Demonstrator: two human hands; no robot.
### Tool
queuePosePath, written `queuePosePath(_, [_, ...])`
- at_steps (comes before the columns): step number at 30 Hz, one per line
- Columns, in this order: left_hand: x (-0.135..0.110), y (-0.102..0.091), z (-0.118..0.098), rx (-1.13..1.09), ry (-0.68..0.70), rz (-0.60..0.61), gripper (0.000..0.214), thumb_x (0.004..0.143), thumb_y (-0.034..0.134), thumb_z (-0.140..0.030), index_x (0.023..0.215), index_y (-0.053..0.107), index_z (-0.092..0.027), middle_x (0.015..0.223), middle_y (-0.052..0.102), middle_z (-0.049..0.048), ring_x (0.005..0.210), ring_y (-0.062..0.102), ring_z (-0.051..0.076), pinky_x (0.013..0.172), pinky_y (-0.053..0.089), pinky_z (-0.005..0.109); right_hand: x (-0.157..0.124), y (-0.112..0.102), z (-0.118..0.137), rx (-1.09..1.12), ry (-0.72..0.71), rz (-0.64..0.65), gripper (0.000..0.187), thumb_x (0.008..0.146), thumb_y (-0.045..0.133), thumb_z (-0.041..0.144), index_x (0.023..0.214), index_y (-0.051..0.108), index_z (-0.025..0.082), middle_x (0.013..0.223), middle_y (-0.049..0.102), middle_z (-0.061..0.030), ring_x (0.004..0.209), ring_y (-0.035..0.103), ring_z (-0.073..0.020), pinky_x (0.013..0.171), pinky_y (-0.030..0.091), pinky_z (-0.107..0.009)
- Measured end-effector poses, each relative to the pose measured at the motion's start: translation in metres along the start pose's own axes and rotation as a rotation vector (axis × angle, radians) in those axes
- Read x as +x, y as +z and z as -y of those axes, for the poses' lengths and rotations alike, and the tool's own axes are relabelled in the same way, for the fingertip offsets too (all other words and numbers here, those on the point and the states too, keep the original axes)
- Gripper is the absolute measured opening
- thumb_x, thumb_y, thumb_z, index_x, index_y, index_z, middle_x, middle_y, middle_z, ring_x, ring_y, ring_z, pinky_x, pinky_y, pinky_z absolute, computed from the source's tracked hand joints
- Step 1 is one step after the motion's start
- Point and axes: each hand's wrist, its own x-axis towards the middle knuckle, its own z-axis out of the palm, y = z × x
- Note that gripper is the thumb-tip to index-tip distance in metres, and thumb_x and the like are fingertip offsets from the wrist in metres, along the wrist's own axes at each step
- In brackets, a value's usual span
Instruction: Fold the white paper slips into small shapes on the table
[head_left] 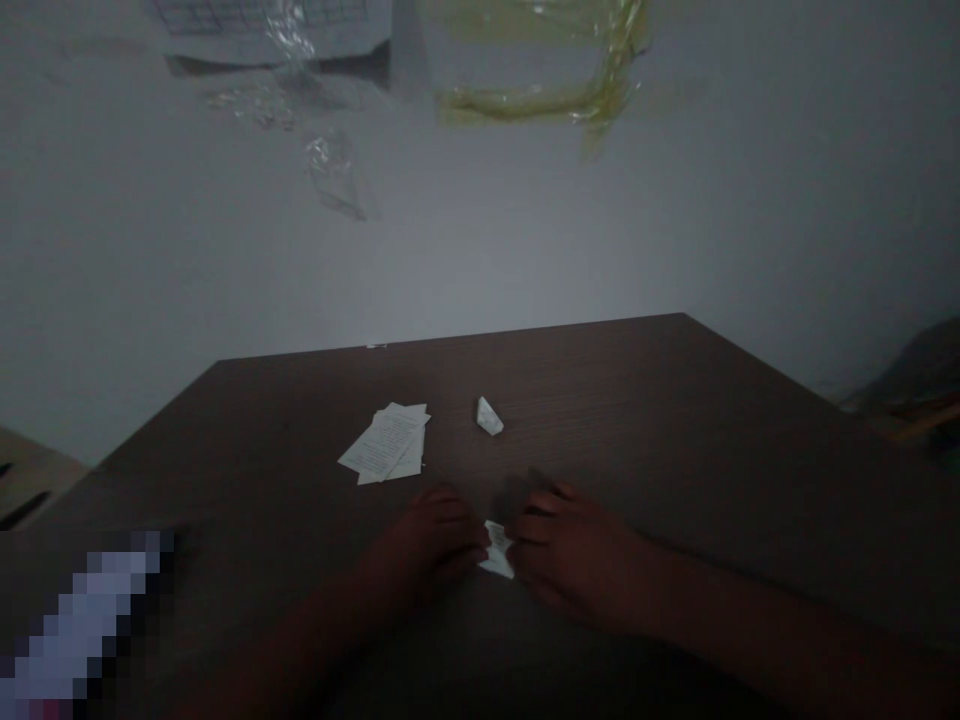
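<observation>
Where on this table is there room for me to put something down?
The dark brown wooden table has bare room right of the small folded white paper and along the far edge, behind the loose stack of printed white papers. It's crowded around the small white paper scrap between the left hand and right hand.

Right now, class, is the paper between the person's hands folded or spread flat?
Folded: the small paper between the left hand and right hand shows creased, doubled edges.

A pixelated blur covers the lower left of the frame. The left hand and right hand partly hide a folded paper slip, and the printing on the stacked papers is too small to read.
</observation>
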Motion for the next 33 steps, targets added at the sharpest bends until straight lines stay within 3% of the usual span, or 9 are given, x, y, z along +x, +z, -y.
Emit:
queuePosePath(3, [0.005, 0.007, 0.0, -0.051, -0.026, 0.037, 0.027, 0.108, 0.07, -0.009, 0.125, 0.083, -0.026, 0.106, 0.083, -0.0001, 0.106, 0.077, 0.022, 0.106, 0.055, 0.038, 0.001, 0.005, 0.0, 0.016, 0.084, -0.033, 0.009, 0.111, 0.074, 0.026, 0.109, 0.082, 0.021, 0.103, 0.085, -0.0054, 0.109, 0.073, -0.0336, 0.104, 0.052, -0.055])
queuePosePath(7, [0.01, 0.014, -0.005, -0.003, -0.125, 0.048, 0.025, 0.105, 0.075, -0.006, 0.118, 0.085, -0.026, 0.1, 0.083, -0.0008, 0.103, 0.075, 0.024, 0.104, 0.05, 0.04, 0.001, 0.012, 0.0, 0.077, 0.143, -0.079, 0.007, 0.11, 0.077, 0.024, 0.107, 0.083, 0.022, 0.106, 0.087, -0.0051, 0.112, 0.073, -0.0328, 0.11, 0.047, -0.057])
queuePosePath(14, [0.01, 0.006, -0.013, 0.016, -0.152, 0.076, 0.027, 0.104, 0.08, -0.011, 0.122, 0.085, -0.03, 0.113, 0.087, -0.0018, 0.114, 0.075, 0.027, 0.112, 0.042, 0.047, 0.0, 0.014, -0.001, 0.131, 0.197, -0.066, 0.002, 0.107, 0.082, 0.025, 0.105, 0.084, 0.024, 0.108, 0.088, -0.0039, 0.116, 0.073, -0.0322, 0.113, 0.045, -0.056])
queuePosePath(20, [0.005, -0.003, -0.018, 0.041, -0.121, 0.105, 0.044, 0.098, 0.086, -0.013, 0.136, 0.08, -0.033, 0.121, 0.086, -0.0017, 0.121, 0.075, 0.03, 0.117, 0.039, 0.055, 0.001, 0.008, 0.0, 0.147, 0.2, -0.027, 0.005, 0.109, 0.079, 0.025, 0.108, 0.084, 0.024, 0.112, 0.087, -0.0055, 0.117, 0.072, -0.0326, 0.115, 0.046, -0.057])
queuePosePath(25, [0.001, -0.01, -0.02, -0.056, -0.115, 0.107, 0.047, 0.092, 0.092, -0.022, 0.136, 0.08, -0.029, 0.124, 0.086, 0.0026, 0.121, 0.076, 0.032, 0.118, 0.043, 0.056, 0.002, 0.002, -0.001, 0.205, 0.213, 0.014, 0.009, 0.11, 0.077, 0.025, 0.113, 0.085, 0.022, 0.119, 0.086, -0.0076, 0.123, 0.071, -0.0345, 0.118, 0.046, -0.061])
queuePosePath(29, [0.001, -0.01, -0.027, -0.012, -0.139, 0.087, 0.026, 0.103, 0.08, -0.019, 0.127, 0.083, -0.028, 0.114, 0.086, 0.0013, 0.116, 0.076, 0.029, 0.115, 0.046, 0.052, 0.002, 0.001, -0.006, 0.246, 0.169, 0.03, 0.011, 0.11, 0.076, 0.025, 0.113, 0.085, 0.021, 0.114, 0.085, -0.008, 0.118, 0.071, -0.0324, 0.112, 0.05, -0.055])
queuePosePath(33, [-0.003, 0.006, -0.03, 0.17, -0.12, 0.012, 0.024, 0.108, 0.074, -0.014, 0.124, 0.084, -0.029, 0.127, 0.088, 0.0019, 0.134, 0.073, 0.033, 0.127, 0.04, 0.058, 0.002, 0.001, -0.012, 0.245, 0.062, 0.008, 0.014, 0.111, 0.074, 0.027, 0.112, 0.086, 0.021, 0.114, 0.084, -0.0095, 0.114, 0.07, -0.0302, 0.107, 0.051, -0.05])
